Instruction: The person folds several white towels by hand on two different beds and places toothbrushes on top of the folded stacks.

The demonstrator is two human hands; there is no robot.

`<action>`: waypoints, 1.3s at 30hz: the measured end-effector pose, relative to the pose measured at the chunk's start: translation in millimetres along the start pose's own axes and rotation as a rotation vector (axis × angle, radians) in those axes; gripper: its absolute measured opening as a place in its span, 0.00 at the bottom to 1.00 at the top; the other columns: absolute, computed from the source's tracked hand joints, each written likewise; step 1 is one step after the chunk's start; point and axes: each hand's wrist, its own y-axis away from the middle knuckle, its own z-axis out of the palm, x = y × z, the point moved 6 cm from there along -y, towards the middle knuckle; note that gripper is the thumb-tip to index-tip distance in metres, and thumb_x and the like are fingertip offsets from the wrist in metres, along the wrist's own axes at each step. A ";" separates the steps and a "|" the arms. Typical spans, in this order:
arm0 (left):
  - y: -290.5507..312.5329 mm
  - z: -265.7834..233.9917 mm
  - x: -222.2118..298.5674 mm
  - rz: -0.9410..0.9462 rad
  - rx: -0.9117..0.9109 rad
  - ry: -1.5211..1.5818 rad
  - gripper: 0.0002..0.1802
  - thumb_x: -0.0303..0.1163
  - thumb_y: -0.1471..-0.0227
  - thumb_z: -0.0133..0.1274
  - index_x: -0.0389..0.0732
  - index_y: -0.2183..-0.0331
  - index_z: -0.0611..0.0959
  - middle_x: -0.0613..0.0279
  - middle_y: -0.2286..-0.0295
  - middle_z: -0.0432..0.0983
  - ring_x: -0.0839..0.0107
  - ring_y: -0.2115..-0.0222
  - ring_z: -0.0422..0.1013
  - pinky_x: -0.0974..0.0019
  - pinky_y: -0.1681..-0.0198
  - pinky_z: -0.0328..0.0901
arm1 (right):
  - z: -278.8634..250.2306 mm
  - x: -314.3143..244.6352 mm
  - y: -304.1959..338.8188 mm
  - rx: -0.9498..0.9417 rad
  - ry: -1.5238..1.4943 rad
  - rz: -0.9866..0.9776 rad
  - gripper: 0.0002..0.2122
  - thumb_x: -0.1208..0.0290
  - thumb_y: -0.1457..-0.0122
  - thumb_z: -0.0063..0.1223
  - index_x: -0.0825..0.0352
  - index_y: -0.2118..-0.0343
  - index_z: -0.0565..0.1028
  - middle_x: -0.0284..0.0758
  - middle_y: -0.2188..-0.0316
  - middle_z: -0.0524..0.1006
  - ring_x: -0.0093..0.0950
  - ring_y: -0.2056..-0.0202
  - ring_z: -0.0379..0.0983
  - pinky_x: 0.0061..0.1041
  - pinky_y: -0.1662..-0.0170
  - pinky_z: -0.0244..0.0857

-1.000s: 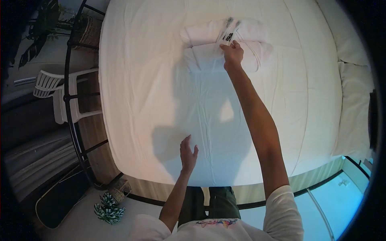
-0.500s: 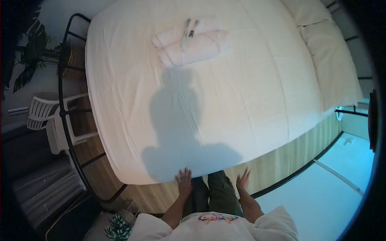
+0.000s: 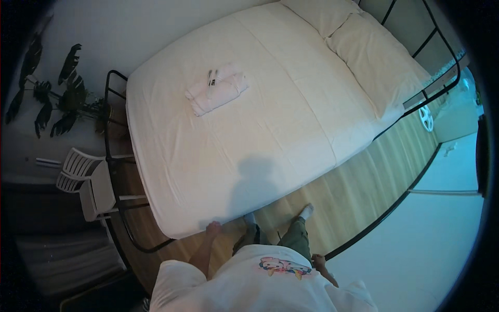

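Two pale pink rolled towels [image 3: 226,99] are laid side by side on the bed [image 3: 275,114], toward the foot end and well apart from both hands. Across them, nearer their left end, a slim clear packet [image 3: 211,83] is rested; a dark patch is seen on it, and its two narrow upper ends are pointed away from the person.

The left hand [image 3: 213,227] is held low at the near edge of the mattress; whether the sheet is touched cannot be told. The right hand [image 3: 318,259] is lowered beside the right thigh, partly hidden by the shirt [image 3: 239,283]. How far the fingers of either hand are opened cannot be told at this size, and no held thing can be made out in them.

The bed is covered with a smooth white sheet, on which a shadow [image 3: 253,182] is cast in front of the person. Two white pillows [image 3: 382,65] are set at the right end. The mattress is bordered at the left by a black metal frame [image 3: 107,99], beyond which a white chair [image 3: 97,190] and a dark-leaved plant [image 3: 73,96] are seen. The wood-patterned floor [image 3: 358,192] is stood on in pale socks [image 3: 306,211].
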 end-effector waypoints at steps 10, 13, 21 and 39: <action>12.3 82.3 235.9 -0.060 -0.220 0.617 0.14 0.35 0.56 0.48 0.37 0.68 0.77 0.58 0.73 0.74 0.73 0.74 0.70 0.68 0.72 0.66 | -201.2 -0.5 -80.3 -0.007 -0.368 -0.102 0.12 0.64 0.50 0.43 0.62 0.64 0.69 0.32 0.73 0.72 0.26 0.77 0.68 0.28 0.75 0.62; 8.4 122.9 324.2 0.158 -0.236 0.531 0.15 0.41 0.59 0.49 0.40 0.71 0.79 0.56 0.74 0.75 0.66 0.73 0.71 0.64 0.70 0.66 | -274.4 -10.6 -161.4 -0.050 -0.416 -0.109 0.12 0.63 0.49 0.42 0.62 0.63 0.68 0.32 0.71 0.72 0.27 0.75 0.68 0.29 0.76 0.62; -28.9 156.7 440.0 0.062 -0.035 0.024 0.13 0.39 0.63 0.50 0.40 0.75 0.81 0.56 0.77 0.75 0.61 0.76 0.71 0.62 0.71 0.66 | -370.7 -184.6 -233.8 -0.142 -0.298 -0.273 0.17 0.62 0.47 0.43 0.61 0.55 0.63 0.37 0.64 0.71 0.31 0.70 0.70 0.31 0.75 0.64; -161.7 303.6 1159.2 0.658 -0.252 0.458 0.16 0.36 0.62 0.51 0.41 0.67 0.77 0.59 0.75 0.75 0.72 0.75 0.71 0.70 0.70 0.65 | -676.7 -155.2 -302.9 0.187 -0.614 0.110 0.10 0.65 0.50 0.43 0.65 0.66 0.67 0.36 0.75 0.72 0.30 0.77 0.70 0.30 0.80 0.62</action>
